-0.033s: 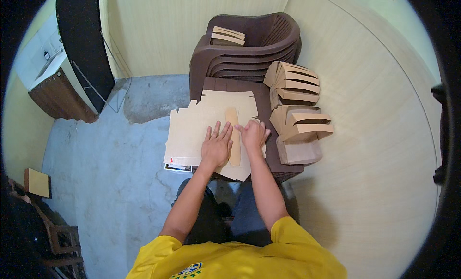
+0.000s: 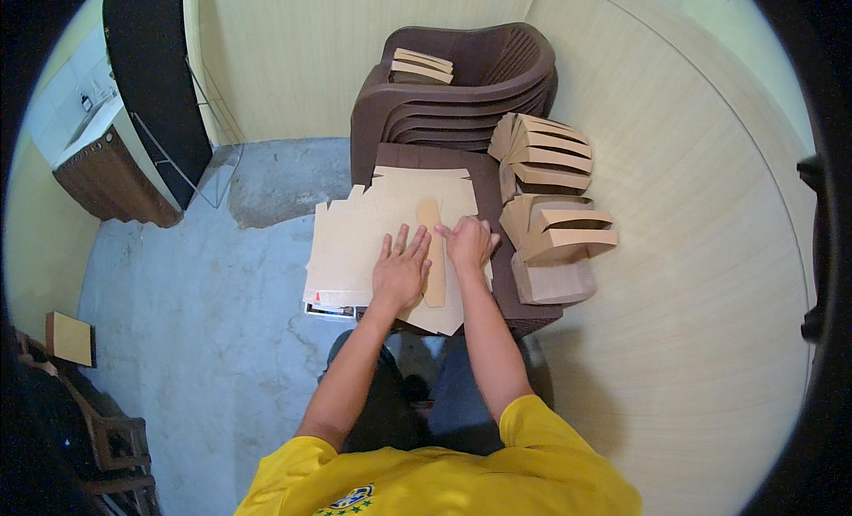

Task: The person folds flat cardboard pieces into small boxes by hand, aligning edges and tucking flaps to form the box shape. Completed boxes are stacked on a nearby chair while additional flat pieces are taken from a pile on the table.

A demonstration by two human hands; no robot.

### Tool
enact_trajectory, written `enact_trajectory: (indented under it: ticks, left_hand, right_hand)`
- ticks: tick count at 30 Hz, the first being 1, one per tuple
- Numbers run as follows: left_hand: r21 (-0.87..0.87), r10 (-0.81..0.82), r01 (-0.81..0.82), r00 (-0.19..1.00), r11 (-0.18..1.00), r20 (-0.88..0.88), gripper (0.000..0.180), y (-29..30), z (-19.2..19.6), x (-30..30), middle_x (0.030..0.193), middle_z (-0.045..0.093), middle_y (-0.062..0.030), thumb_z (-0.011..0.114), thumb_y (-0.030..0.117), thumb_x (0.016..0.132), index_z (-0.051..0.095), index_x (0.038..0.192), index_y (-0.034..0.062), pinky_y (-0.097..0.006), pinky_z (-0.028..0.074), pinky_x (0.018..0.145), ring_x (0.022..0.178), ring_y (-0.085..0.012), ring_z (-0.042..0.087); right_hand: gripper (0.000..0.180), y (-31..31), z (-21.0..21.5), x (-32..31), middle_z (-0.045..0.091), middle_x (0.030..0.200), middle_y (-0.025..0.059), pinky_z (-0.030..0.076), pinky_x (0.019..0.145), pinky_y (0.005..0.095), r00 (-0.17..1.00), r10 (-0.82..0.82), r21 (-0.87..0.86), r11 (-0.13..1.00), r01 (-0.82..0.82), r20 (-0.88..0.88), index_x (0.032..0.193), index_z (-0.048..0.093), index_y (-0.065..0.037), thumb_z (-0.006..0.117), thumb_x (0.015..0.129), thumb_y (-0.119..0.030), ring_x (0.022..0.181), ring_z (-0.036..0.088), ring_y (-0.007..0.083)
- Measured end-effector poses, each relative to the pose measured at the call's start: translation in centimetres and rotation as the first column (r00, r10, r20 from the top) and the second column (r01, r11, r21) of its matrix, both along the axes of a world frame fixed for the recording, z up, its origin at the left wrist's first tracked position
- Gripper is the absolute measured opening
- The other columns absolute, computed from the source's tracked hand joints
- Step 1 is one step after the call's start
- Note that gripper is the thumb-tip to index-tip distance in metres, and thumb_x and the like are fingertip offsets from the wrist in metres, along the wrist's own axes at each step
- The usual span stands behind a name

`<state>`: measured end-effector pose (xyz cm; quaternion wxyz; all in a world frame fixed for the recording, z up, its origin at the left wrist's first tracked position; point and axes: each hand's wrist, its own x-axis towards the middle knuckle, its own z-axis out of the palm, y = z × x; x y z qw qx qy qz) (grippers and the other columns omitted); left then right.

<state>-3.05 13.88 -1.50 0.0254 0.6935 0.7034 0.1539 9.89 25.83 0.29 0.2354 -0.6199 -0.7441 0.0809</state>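
My left hand (image 2: 402, 272) lies flat, fingers spread, on a light tan cardboard sheet (image 2: 346, 241) with notched edges. Along its fingertips runs a narrow, darker tan folded strip of paper or card (image 2: 432, 276). Just right of that strip my right hand (image 2: 469, 241) rests on the sheet with its fingers curled under and its thumb reaching toward the strip. What is under the curled fingers is hidden. The sheet lies over a brown plastic surface (image 2: 404, 157), overhanging it at the left.
Folded brown card pieces (image 2: 555, 152) stand at the right, with more folded card (image 2: 564, 241) nearer me. Stacked brown plastic chairs (image 2: 453, 99) stand behind; the top one holds several folded pieces (image 2: 423, 68). A pale wall (image 2: 674, 250) closes the right side.
My right hand has shifted very slightly away from me on the sheet. My left hand and the card pieces stay where they were.
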Motion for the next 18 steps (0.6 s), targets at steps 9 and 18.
enact_trajectory:
  ticks: [9, 18]
  left_hand:
    - [0.126, 0.067, -0.108, 0.954, 0.986, 0.291, 0.065, 0.3, 0.2, -0.1, 0.175, 0.037, -0.0151, 0.040, 0.046, 0.114, 0.042, 0.165, 0.0060, -0.050, 0.017, 0.135, 0.164, -0.0341, 0.027]
    - [-0.010, 0.014, -0.013, 0.986, 1.000, 0.166, 0.073, 0.7, 3.8, -2.5, 0.163, 0.056, -0.0081, 0.042, 0.070, 0.106, 0.073, 0.141, 0.0144, -0.066, 0.008, 0.133, 0.163, -0.0350, 0.030]
  right_hand:
    - [0.037, 1.5, 0.0, 1.0, 0.074, 0.126, 0.0107, 0.042, 0.107, 0.0520, 0.956, 0.208, -0.003, 0.977, -0.213, -0.207, 0.112, 0.076, -0.010, 0.081, 0.093, -0.041, 0.126, 0.062, 0.0334]
    - [0.069, -8.2, -0.4, 7.8, 0.032, 0.178, 0.0068, 0.024, 0.129, 0.0606, 0.875, 0.421, -0.051, 0.905, -0.422, 0.240, 0.168, 0.041, -0.020, 0.057, 0.106, -0.047, 0.163, 0.029, 0.0298]
